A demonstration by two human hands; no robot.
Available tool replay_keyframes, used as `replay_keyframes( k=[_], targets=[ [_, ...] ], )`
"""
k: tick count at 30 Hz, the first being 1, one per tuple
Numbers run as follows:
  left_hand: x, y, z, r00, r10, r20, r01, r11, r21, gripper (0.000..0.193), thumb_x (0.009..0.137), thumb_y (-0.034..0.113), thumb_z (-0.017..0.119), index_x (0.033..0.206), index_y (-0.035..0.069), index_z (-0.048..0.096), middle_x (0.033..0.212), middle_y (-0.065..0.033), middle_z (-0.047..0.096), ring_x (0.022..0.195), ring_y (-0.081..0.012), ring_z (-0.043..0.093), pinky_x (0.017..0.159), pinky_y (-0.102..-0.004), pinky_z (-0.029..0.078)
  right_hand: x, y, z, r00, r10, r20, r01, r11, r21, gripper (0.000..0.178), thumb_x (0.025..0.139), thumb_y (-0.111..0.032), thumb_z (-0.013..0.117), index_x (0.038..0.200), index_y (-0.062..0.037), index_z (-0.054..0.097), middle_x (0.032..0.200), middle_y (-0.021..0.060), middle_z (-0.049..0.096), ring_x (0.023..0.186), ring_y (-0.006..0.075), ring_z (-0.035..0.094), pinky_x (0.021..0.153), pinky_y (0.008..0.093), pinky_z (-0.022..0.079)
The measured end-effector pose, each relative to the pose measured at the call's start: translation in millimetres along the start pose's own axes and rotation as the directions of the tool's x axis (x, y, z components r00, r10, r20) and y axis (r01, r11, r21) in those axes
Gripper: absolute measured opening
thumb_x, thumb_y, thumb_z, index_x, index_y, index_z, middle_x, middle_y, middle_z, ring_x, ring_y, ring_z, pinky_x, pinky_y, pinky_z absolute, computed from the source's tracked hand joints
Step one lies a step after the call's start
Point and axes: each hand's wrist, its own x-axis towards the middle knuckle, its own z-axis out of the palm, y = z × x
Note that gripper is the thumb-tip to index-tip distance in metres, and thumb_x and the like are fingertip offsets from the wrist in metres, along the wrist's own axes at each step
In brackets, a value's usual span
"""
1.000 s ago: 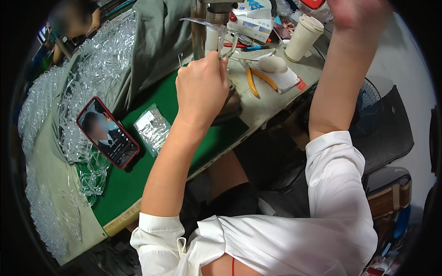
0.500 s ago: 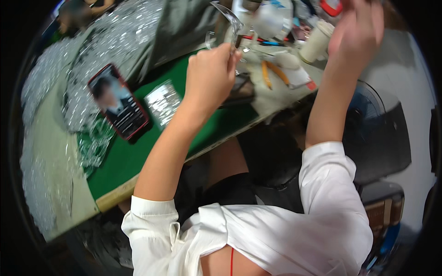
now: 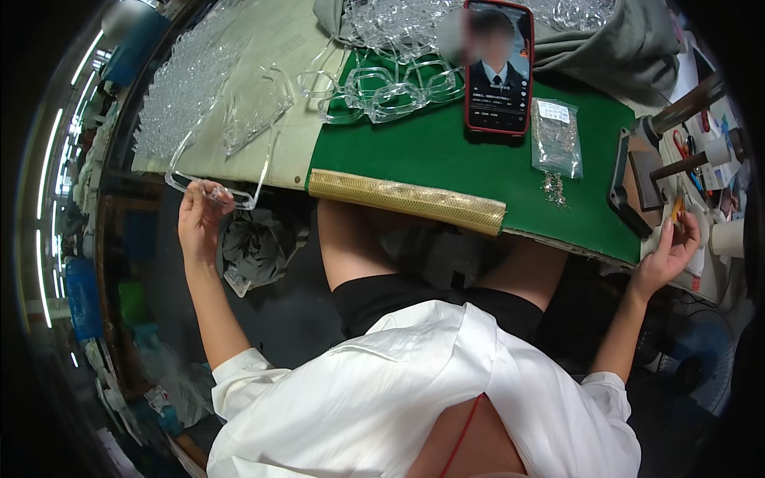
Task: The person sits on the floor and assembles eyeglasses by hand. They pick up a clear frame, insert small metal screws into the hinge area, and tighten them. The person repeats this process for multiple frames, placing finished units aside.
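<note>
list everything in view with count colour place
Table: 1, pale, ahead
Mat: 1, green, on table
Eyeglass frames: many, clear, on table and mat
Phone: 1, red-cased, mat's far side
Bag: 1, clear, right of phone
Metal bits: many, silvery, below bag
Strip: 1, gold, mat's near edge
Cloth: uncounted, grey, table's far side
Machine: 1, dark, table's right
Cup: 1, white, far right
Fan: 1, blue, lower right
Left hand: 1, bare, left, holding a frame
Right hand: 1, bare, right

The left hand holds a clear, unfolded eyeglass frame.
</note>
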Motion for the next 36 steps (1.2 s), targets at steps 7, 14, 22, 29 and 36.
replay_keyframes(
  k=[7,14,22,29,36],
  targets=[
    [69,-34,-20,0.913,-0.34,-0.224,0.362,0.93,0.064,0.048,0.101,0.039,0.047,0.109,-0.007,0.057,0.095,-0.0178,0.068,0.076,-0.0195,0.069,0.066,-0.0246,0.059,-6,-24,26,0.991,-0.061,0.117,0.063,0.998,-0.016,0.024,0.092,0.005,0.053,0.114,-0.0008,0.051,0.118,0.0075,0.048,0.101,0.0128,0.048,0.091,0.0259,0.039],
    [143,-13,64,0.92,-0.391,0.018,0.314,0.765,0.563,0.031,0.098,0.027,0.054,0.096,-0.001,0.065,0.07,-0.0035,0.063,0.055,-0.0065,0.053,0.049,-0.0192,0.039,-19,-41,21,0.995,-0.071,0.073,0.076,0.994,-0.076,0.021,0.091,0.005,0.054,0.111,-0.0021,0.053,0.116,0.0056,0.048,0.098,0.0103,0.048,0.087,0.0242,0.039],
    [186,-10,190,0.62,0.092,0.779,-0.75,0.36,0.555,0.029,0.089,0.028,0.067,0.098,0.001,0.061,0.087,-0.0056,0.06,0.082,-0.0148,0.057,0.075,-0.0265,0.043,-17,-62,65,0.744,0.045,0.667,0.108,0.977,-0.186,0.014,0.086,-0.007,0.061,0.098,-0.0028,0.067,0.085,0.0084,0.061,0.078,0.0221,0.06,0.071,0.0305,0.047],
    [222,4,184,0.612,-0.259,0.747,-0.492,0.615,0.616,0.026,0.098,0.026,0.057,0.094,0.0,0.059,0.076,0.0015,0.054,0.075,-0.0076,0.052,0.069,-0.0239,0.041,-26,-49,59,0.732,0.075,0.677,0.228,0.91,-0.347,0.016,0.085,-0.007,0.063,0.1,-0.0044,0.068,0.087,0.0073,0.061,0.081,0.0232,0.061,0.072,0.0329,0.048],
    [260,18,121,0.871,0.1,0.482,-0.419,0.665,0.618,0.035,0.1,0.034,0.054,0.117,0.005,0.065,0.07,0.0043,0.052,0.058,-0.0032,0.044,0.053,-0.019,0.035,-23,-49,61,0.718,0.046,0.695,0.252,0.913,-0.32,0.011,0.084,-0.006,0.067,0.094,-0.003,0.066,0.084,0.0061,0.06,0.073,0.0203,0.059,0.066,0.0294,0.047]
  ],
)
